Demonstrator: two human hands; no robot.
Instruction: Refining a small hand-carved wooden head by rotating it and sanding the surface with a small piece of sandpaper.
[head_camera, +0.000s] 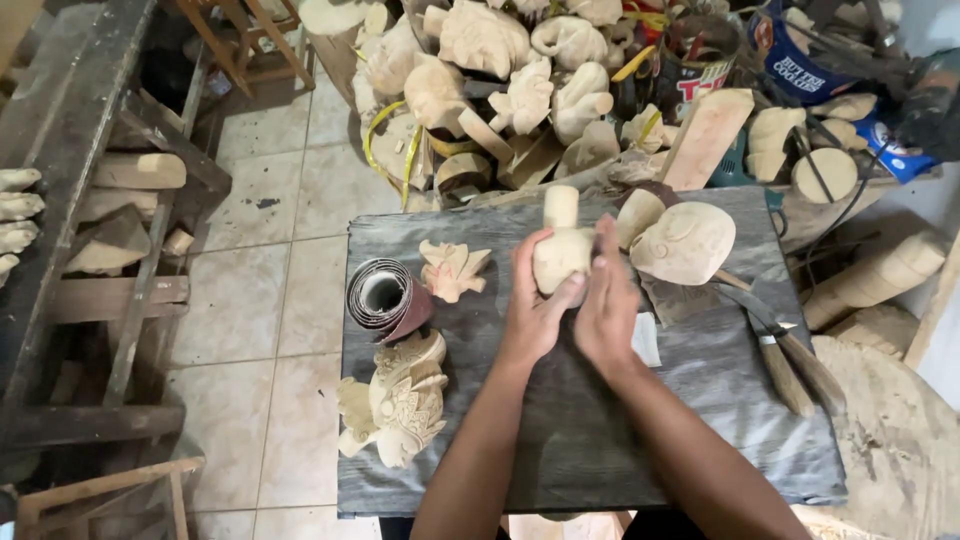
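Currently, the head view shows the following:

- The left hand (535, 305) is curled about the lower body of a pale wooden carving (562, 245), thumb on one side and fingers on the other.
- The right hand (607, 300) lies against the right side of the same carving, fingers nearly straight and pressed to the wood rather than wrapped round it.
- The carving stands upright above the middle of a dark grey board (600, 440), its narrow neck pointing up.
- A roll of sandpaper (385, 297) lies on the board to the left of the hands.
- A small carved piece (453, 268) lies between the roll and the hands.
- A larger detailed carving (400, 400) lies on the board's left edge, near the left forearm.
- A smooth rounded carving (685, 243) sits just right of the hands.
- Two wooden-handled knives (785, 350) lie at the board's right edge.
- A heap of unfinished carvings (500, 70) lies beyond the board.
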